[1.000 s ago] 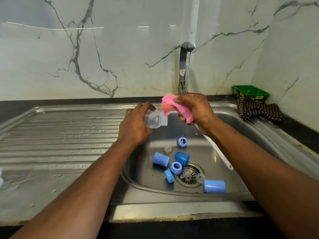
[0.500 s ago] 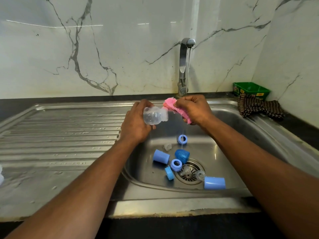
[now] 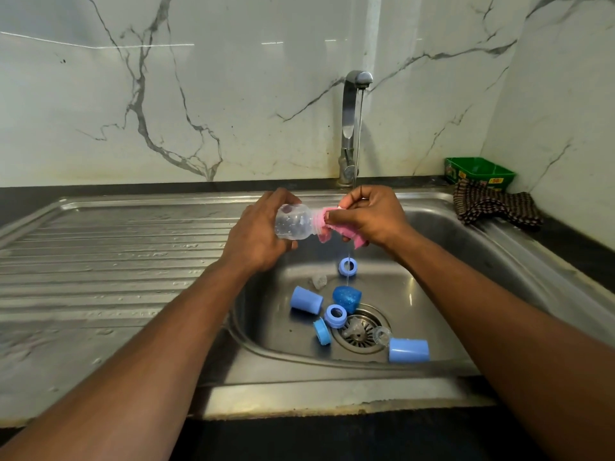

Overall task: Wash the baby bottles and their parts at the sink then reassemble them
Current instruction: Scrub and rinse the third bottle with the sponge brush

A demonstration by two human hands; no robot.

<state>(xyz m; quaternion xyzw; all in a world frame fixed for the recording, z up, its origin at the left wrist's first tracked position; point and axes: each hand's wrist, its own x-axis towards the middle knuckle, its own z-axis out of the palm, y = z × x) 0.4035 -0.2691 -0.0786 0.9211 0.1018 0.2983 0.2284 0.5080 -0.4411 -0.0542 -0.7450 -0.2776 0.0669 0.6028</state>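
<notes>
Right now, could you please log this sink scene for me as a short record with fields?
left hand: left hand grips clear baby bottle, held sideways
right hand: right hand pinches pink sponge at bottle mouth
tap: tap running, thin stream
sink basin: sink holds blue caps, blue rings, clear nipples
counter, right: checked cloth, green box

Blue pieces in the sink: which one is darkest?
The dome-shaped cap just behind the drain; it is deep, speckled blue, the rest pale blue.

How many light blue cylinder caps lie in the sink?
2: one cap lies left of the drain, one cap right of it. The arms may hide others.
</notes>
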